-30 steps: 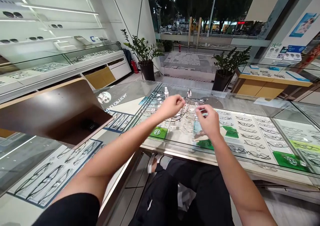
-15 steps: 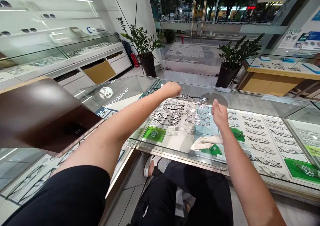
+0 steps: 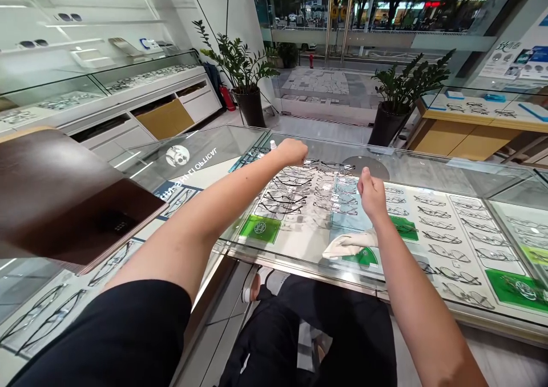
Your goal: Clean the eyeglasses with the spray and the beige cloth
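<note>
My left hand [image 3: 292, 151] is closed in a fist above the far part of the glass display counter [image 3: 295, 256]. Its fingers curl away from me, so whatever they hold is hidden. A small white-capped bottle [image 3: 273, 145] shows just left of that hand. My right hand [image 3: 371, 194] is also closed, thumb uppermost, over the counter to the right; I cannot make out anything in it. Behind my right wrist a cream cloth [image 3: 349, 244] lies crumpled on the glass. Dark-framed glasses [image 3: 338, 167] appear between the hands; whether they are inside the case or above it I cannot tell.
Rows of eyeglasses [image 3: 436, 213] and green cards [image 3: 260, 228] lie under the glass. A brown panel [image 3: 72, 187] juts in at the left. Two potted plants [image 3: 250, 106] [image 3: 387, 125] stand beyond the counter, before glass doors. Display cases line both sides.
The view has shifted slightly, so the counter and plants sit a little further left and higher. Both hands stay closed, almost unmoved over the counter.
</note>
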Tool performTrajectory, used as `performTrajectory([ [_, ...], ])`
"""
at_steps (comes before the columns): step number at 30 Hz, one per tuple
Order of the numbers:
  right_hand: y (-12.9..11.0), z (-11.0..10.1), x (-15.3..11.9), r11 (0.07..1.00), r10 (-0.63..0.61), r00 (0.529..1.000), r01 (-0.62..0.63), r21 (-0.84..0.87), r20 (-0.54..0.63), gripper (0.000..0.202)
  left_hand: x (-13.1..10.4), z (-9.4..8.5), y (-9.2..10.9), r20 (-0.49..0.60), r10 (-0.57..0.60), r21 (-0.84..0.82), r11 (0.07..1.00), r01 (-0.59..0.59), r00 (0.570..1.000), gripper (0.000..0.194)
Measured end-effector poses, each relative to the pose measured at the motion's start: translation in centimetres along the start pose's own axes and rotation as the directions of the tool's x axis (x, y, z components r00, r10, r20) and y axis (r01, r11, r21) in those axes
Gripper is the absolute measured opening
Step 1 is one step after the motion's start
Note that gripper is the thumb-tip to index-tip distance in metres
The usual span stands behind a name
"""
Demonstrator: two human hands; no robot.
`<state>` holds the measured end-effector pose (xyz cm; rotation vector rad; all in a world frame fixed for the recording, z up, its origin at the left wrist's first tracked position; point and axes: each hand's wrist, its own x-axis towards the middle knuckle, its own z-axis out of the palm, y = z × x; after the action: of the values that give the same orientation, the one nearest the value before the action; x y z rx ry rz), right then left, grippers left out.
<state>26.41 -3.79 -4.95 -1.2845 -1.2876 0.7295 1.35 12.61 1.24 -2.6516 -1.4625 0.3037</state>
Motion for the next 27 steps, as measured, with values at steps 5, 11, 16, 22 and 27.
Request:
performTrajectory([
  [5, -0.3, -0.1, 0.1, 0.993, 0.024, 0.997, -0.032, 0.117, 0.07, 0.073, 1.4, 0.0, 0.1, -0.036, -0.085, -0.063, 0.995, 0.083, 0.996, 0.028],
  [11, -0.2, -0.1, 0.2, 0.972, 0.053, 0.997, -0.065, 0.226, 0.059, 0.072, 2.5, 0.7, 0.5, -0.032, -0.146, -0.108, 0.984, 0.142, 0.989, 0.026],
  [16, -0.3, -0.1, 0.5, 0.957, 0.069, 0.997, -0.071, 0.283, 0.015, 0.073, 2.8, -0.8, 0.3, -0.1, -0.261, -0.115, 0.962, 0.249, 0.96, 0.033],
  [22, -0.9, -0.3, 0.6, 0.946, 0.094, 0.995, -0.097, 0.311, 0.024, 0.072, -0.4, -3.9, 2.0, -0.36, -0.377, -0.505, 0.848, 0.162, 0.853, 0.02],
  [27, -1.4, 0.2, -0.2, 0.971, -0.019, 0.996, -0.003, 0.241, 0.09, 0.058, -5.7, -2.3, 7.3, -0.46, -0.335, -0.856, 0.414, -0.31, 0.822, 0.028],
])
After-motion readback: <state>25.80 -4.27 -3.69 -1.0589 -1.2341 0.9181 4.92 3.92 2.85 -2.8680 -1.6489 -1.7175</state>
